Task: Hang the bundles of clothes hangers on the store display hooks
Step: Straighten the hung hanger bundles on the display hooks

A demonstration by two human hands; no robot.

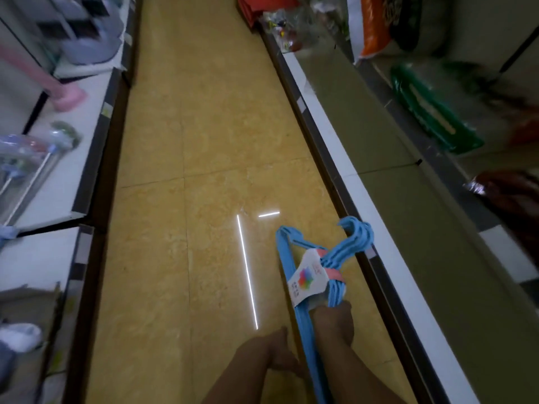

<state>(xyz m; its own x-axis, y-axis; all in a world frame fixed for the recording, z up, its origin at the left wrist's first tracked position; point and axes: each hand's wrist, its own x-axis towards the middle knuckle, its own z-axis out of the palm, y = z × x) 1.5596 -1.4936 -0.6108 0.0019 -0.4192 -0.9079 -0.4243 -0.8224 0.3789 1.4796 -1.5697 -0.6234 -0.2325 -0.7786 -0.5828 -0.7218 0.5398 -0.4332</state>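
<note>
A bundle of blue clothes hangers [294, 269] with a white and pink paper label hangs low over the yellow aisle floor, at the lower right of the head view. Its hooks point away from me, toward the right shelf edge. My right hand [332, 322] grips the bundle just below the label. My left hand [280, 357] sits lower and to the left, fingers curled against the long blue bar of the bundle. No display hooks show in this view.
A narrow aisle of yellow floor tiles [204, 141] runs ahead between two shelf units. The left shelf [73, 158] carries pink and grey plastic goods. The right shelf [379, 158] holds a green packet [431, 112] and other bagged goods.
</note>
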